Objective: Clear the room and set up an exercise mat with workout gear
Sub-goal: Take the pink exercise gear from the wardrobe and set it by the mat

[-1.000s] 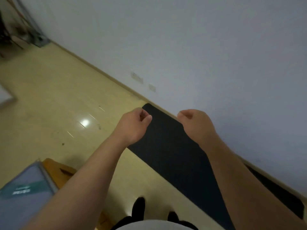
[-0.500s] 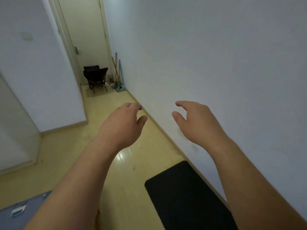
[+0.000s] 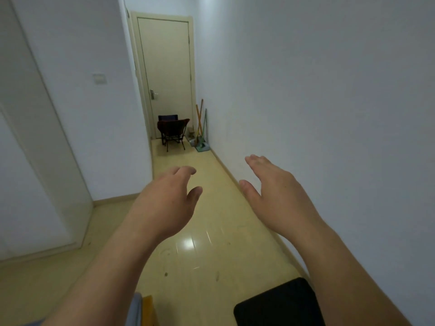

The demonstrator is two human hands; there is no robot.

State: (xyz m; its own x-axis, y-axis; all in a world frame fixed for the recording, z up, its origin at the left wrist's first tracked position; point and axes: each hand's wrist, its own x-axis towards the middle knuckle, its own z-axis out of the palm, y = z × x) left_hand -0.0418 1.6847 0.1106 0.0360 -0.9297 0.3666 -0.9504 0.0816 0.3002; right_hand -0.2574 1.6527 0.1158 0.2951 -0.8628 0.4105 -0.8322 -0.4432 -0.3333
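We count two hands, both raised in front of us over the pale yellow floor (image 3: 211, 215) and well apart from one another. The left hand (image 3: 164, 203) is palm down, its fingers (image 3: 182, 171) loosely curved and spread from the thumb, holding nothing. The right hand (image 3: 275, 196) is also empty, its fingers (image 3: 257, 161) almost straight and close together, the thumb held out to the side.

One exercise mat (image 3: 277, 304), black, lies flat on the floor at the bottom of the view, below the right forearm and just beside the skirting of the white wall (image 3: 329, 90) on our right. We see only its rounded near-end corners; the rest runs out of view. Neither hand touches it.

At the bottom edge, left of the mat, we make out one yellow-brown wooden edge (image 3: 148, 309) with a grey-blue surface (image 3: 134, 309) against it; what they belong to we cannot tell.

At the far end of the passage stands one closed cream door (image 3: 168, 67) with one metal handle (image 3: 152, 94). In front of it we count two folding chairs, a reddish-brown one (image 3: 173, 129) and a dark blue one (image 3: 167, 117) behind it. Beside them, three long handles (image 3: 200, 118) lean in the corner, two orange and one greenish, above one green dustpan (image 3: 203, 147). One light switch (image 3: 99, 78) sits on the left wall.
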